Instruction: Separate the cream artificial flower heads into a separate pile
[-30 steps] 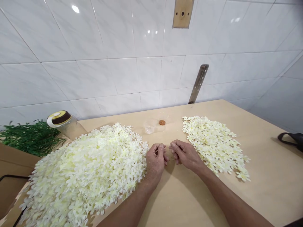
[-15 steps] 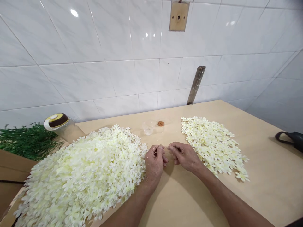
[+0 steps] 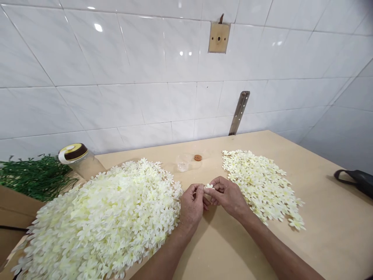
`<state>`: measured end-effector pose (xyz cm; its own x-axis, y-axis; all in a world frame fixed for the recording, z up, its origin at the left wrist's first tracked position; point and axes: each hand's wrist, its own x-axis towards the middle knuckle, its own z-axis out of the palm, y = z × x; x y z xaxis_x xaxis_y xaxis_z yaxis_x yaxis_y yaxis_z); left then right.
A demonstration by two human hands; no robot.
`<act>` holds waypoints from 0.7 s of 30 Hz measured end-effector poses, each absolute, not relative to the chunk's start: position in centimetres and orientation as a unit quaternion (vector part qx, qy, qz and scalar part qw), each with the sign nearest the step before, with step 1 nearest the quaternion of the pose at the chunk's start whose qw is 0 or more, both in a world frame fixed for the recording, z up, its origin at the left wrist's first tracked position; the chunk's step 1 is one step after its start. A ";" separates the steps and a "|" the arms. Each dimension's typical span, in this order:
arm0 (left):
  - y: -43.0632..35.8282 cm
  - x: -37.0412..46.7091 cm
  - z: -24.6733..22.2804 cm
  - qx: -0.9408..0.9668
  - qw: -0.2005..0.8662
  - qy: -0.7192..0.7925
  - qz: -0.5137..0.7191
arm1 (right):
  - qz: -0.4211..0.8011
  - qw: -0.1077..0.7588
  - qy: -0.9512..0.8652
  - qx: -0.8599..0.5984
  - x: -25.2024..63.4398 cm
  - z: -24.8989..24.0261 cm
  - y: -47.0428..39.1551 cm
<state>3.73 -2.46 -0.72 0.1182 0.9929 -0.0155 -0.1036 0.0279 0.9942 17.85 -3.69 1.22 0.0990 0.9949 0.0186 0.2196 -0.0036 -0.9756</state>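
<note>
A small white flower [image 3: 209,186] shows between the fingertips of both my hands. My right hand [image 3: 229,194] pinches it from the right. The fingers of my left hand [image 3: 192,202] are pressed together against its left side; whether they hold anything else is hidden. A big heap of white-yellow flowers [image 3: 107,217] lies to the left, touching the side of my left hand. To the right, a flatter spread of the same flowers [image 3: 262,182] reaches close to my right wrist. Beyond my hands stands a small clear cup [image 3: 183,163], beside a round brown piece [image 3: 197,158].
A clear bottle [image 3: 86,165] with a brown and yellow lid leans behind the heap. Green artificial foliage [image 3: 35,175] and a cardboard box [image 3: 17,217] are at the left edge. A black strapped object [image 3: 359,181] lies far right. The tiled wall has a metal bracket [image 3: 239,113].
My hands have come together, and a white flower now shows between their fingertips. The view has tilted slightly upward.
</note>
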 end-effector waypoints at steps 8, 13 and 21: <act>-2.5 3.6 -0.1 0.495 0.556 0.430 0.510 | 0.532 0.467 -0.514 -0.484 18.0 2.3 -3.8; -2.5 3.7 -0.6 0.492 0.547 0.440 0.515 | 0.524 0.450 -0.491 -0.531 18.0 2.3 -3.7; -2.7 3.5 -1.0 0.537 0.488 0.486 0.487 | 0.511 0.411 -0.516 -0.551 18.2 1.7 -3.8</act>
